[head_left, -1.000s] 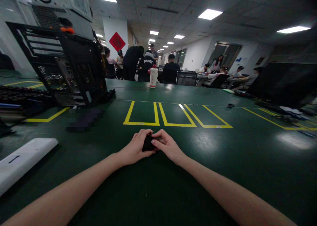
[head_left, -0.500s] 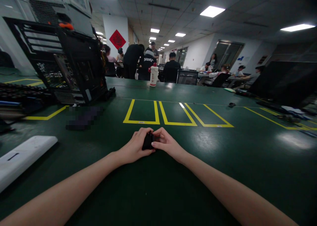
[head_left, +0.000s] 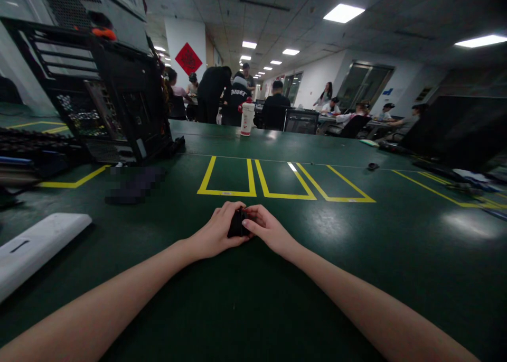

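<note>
A small black boxy object (head_left: 236, 224) sits between my hands low over the green tabletop (head_left: 245, 309); its kind cannot be made out. My left hand (head_left: 217, 230) grips it from the left, thumb along the near side and fingers over the far side. From the right, my right hand (head_left: 268, 230) holds the object's right side between thumb and fingers. The fingers cover much of it. Just beyond the hands, yellow tape outlines (head_left: 225, 194) mark the table.
An open black computer case (head_left: 134, 98) stands at the left, near a white oblong device (head_left: 43, 246) and a blurred dark item (head_left: 134, 185). A white bottle (head_left: 246, 120) with a red top stands farther back. Several people sit or stand beyond the table. Dark equipment (head_left: 455, 129) is at the right.
Both hands stay on the black object in nearly the same place. The right fingers have shifted slightly around its right side. The camera view has tilted a little.
</note>
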`<action>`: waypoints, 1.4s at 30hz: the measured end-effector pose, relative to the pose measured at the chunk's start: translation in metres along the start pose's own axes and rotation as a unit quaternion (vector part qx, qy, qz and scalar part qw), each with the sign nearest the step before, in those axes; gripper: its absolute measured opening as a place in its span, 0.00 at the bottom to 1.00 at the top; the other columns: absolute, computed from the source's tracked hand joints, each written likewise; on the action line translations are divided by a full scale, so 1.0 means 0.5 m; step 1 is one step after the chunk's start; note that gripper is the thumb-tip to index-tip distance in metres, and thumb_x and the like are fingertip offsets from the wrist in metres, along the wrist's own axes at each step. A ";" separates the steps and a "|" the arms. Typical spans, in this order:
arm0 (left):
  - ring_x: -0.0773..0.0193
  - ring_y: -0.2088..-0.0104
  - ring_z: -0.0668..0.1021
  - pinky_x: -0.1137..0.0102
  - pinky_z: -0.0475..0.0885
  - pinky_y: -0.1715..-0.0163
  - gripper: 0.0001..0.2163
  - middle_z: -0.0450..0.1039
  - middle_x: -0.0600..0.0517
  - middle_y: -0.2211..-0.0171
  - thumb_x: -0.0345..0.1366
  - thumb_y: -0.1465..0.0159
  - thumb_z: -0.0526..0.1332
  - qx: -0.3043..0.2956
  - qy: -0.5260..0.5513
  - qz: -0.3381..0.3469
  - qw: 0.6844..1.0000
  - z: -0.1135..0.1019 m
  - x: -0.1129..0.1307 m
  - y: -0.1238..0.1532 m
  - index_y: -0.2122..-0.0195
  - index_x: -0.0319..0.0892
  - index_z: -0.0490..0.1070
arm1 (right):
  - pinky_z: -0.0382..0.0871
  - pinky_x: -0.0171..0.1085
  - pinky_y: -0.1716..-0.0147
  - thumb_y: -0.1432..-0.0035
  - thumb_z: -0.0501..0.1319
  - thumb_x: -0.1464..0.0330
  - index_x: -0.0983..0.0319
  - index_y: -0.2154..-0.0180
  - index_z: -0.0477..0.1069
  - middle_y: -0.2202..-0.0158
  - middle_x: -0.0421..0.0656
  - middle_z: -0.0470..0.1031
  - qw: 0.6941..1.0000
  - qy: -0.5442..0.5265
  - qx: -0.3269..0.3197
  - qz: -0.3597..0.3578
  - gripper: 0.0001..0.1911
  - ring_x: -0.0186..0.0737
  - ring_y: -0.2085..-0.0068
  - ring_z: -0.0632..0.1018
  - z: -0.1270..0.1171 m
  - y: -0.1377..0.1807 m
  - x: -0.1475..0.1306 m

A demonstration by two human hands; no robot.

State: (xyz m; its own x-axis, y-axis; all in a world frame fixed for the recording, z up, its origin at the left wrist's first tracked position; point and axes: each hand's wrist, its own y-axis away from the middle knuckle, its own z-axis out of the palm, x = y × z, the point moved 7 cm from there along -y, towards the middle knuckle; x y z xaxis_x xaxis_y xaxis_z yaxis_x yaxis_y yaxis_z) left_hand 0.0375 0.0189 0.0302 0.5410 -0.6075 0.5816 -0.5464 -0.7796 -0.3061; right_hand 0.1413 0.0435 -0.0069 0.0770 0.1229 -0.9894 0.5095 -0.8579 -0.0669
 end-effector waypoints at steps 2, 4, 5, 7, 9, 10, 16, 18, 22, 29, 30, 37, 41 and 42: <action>0.55 0.53 0.66 0.56 0.62 0.52 0.24 0.60 0.46 0.53 0.36 0.45 0.61 0.004 -0.002 0.003 1.000 0.000 0.000 0.000 0.49 0.45 0.52 | 0.69 0.37 0.66 0.48 0.58 0.64 0.60 0.60 0.60 0.60 0.42 0.65 1.000 -0.004 -0.010 -0.007 0.13 0.37 0.60 0.71 0.001 0.000 0.000; 0.55 0.52 0.66 0.57 0.62 0.52 0.24 0.60 0.46 0.53 0.36 0.45 0.61 0.003 -0.002 0.004 1.000 0.000 0.000 0.000 0.49 0.45 0.52 | 0.68 0.38 0.62 0.49 0.60 0.66 0.60 0.62 0.60 0.60 0.41 0.65 0.999 -0.025 -0.025 -0.017 0.13 0.37 0.59 0.71 0.003 0.000 -0.003; 0.55 0.52 0.66 0.57 0.62 0.53 0.24 0.60 0.46 0.52 0.36 0.45 0.61 0.001 -0.001 0.004 1.000 0.000 0.000 0.001 0.49 0.46 0.52 | 0.67 0.39 0.60 0.51 0.61 0.67 0.60 0.62 0.60 0.60 0.40 0.65 0.999 -0.036 -0.030 -0.023 0.14 0.37 0.58 0.71 0.003 0.001 -0.006; 0.54 0.52 0.66 0.56 0.62 0.53 0.25 0.59 0.46 0.52 0.36 0.45 0.61 0.000 0.001 -0.001 1.000 0.000 -0.001 0.001 0.48 0.46 0.52 | 0.66 0.40 0.57 0.52 0.62 0.68 0.60 0.63 0.59 0.60 0.40 0.65 0.998 -0.046 -0.032 -0.028 0.15 0.37 0.57 0.71 0.003 0.002 -0.009; 0.54 0.52 0.67 0.56 0.63 0.54 0.25 0.60 0.47 0.52 0.36 0.45 0.61 0.000 0.005 -0.002 1.000 -0.001 -0.002 0.001 0.49 0.47 0.52 | 0.67 0.39 0.60 0.50 0.61 0.65 0.59 0.63 0.60 0.61 0.40 0.65 0.998 -0.047 -0.025 -0.023 0.13 0.36 0.58 0.71 0.003 0.002 -0.009; 0.54 0.53 0.67 0.56 0.63 0.54 0.25 0.60 0.47 0.53 0.36 0.45 0.61 0.001 0.007 -0.001 1.000 -0.001 -0.001 0.001 0.49 0.47 0.52 | 0.68 0.39 0.62 0.49 0.59 0.64 0.59 0.63 0.60 0.61 0.40 0.65 0.999 -0.047 -0.020 -0.019 0.12 0.36 0.60 0.71 0.003 0.001 -0.008; 0.55 0.53 0.67 0.57 0.63 0.53 0.24 0.60 0.47 0.53 0.35 0.45 0.61 -0.006 0.008 0.006 1.000 -0.003 0.005 0.000 0.49 0.46 0.52 | 0.70 0.38 0.65 0.49 0.58 0.63 0.59 0.61 0.60 0.61 0.41 0.65 0.999 -0.030 -0.010 -0.006 0.13 0.37 0.60 0.71 0.004 0.002 -0.008; 0.55 0.53 0.67 0.57 0.63 0.54 0.24 0.60 0.47 0.53 0.35 0.44 0.60 -0.010 0.012 0.005 1.000 -0.002 0.005 0.001 0.49 0.46 0.52 | 0.70 0.38 0.64 0.48 0.58 0.63 0.59 0.59 0.60 0.58 0.42 0.64 1.000 -0.018 -0.007 0.005 0.15 0.38 0.58 0.70 0.003 0.003 -0.008; 0.55 0.54 0.67 0.57 0.63 0.54 0.24 0.60 0.47 0.53 0.36 0.44 0.60 0.000 0.012 0.003 1.000 0.002 -0.005 0.001 0.48 0.47 0.51 | 0.69 0.40 0.63 0.48 0.58 0.65 0.60 0.60 0.60 0.58 0.42 0.64 1.000 -0.017 -0.015 0.002 0.13 0.38 0.58 0.70 0.003 0.005 -0.011; 0.55 0.54 0.67 0.58 0.63 0.54 0.24 0.60 0.47 0.53 0.35 0.44 0.60 -0.006 0.006 0.000 1.000 0.002 -0.001 0.000 0.48 0.46 0.52 | 0.67 0.40 0.58 0.51 0.61 0.68 0.59 0.63 0.60 0.60 0.40 0.65 0.999 -0.038 -0.015 -0.027 0.13 0.37 0.57 0.71 0.004 0.007 -0.015; 0.56 0.54 0.67 0.58 0.63 0.54 0.24 0.60 0.46 0.53 0.35 0.44 0.60 -0.008 0.004 0.003 1.000 0.000 0.003 0.000 0.49 0.45 0.52 | 0.68 0.39 0.62 0.50 0.60 0.67 0.59 0.63 0.60 0.61 0.40 0.65 0.999 -0.039 -0.012 -0.026 0.12 0.37 0.59 0.71 0.004 0.006 -0.013; 0.56 0.54 0.67 0.59 0.63 0.53 0.23 0.60 0.46 0.54 0.36 0.44 0.60 -0.010 0.001 0.003 1.000 -0.002 0.008 -0.002 0.49 0.44 0.53 | 0.69 0.37 0.66 0.49 0.59 0.66 0.58 0.58 0.59 0.59 0.42 0.65 1.000 -0.020 -0.009 -0.010 0.15 0.38 0.59 0.71 0.004 0.004 -0.004; 0.55 0.54 0.67 0.57 0.63 0.54 0.23 0.60 0.47 0.54 0.36 0.44 0.60 -0.004 0.007 0.003 1.000 -0.002 0.006 0.000 0.49 0.46 0.52 | 0.69 0.39 0.64 0.48 0.58 0.64 0.59 0.59 0.61 0.58 0.43 0.65 1.000 -0.007 -0.013 -0.006 0.14 0.39 0.58 0.70 0.003 0.005 -0.006; 0.55 0.53 0.67 0.57 0.63 0.54 0.24 0.60 0.46 0.53 0.35 0.44 0.60 -0.004 0.006 0.003 1.000 -0.003 0.006 0.000 0.49 0.46 0.52 | 0.69 0.39 0.63 0.48 0.58 0.64 0.59 0.60 0.61 0.58 0.42 0.65 1.000 -0.008 -0.014 -0.010 0.13 0.39 0.58 0.71 0.003 0.005 -0.007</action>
State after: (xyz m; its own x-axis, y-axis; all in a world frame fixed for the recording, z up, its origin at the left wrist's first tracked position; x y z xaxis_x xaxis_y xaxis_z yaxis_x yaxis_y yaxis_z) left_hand 0.0382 0.0174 0.0328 0.5304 -0.6095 0.5892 -0.5545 -0.7752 -0.3028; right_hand 0.1408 0.0401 -0.0037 0.0542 0.1314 -0.9898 0.5339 -0.8415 -0.0825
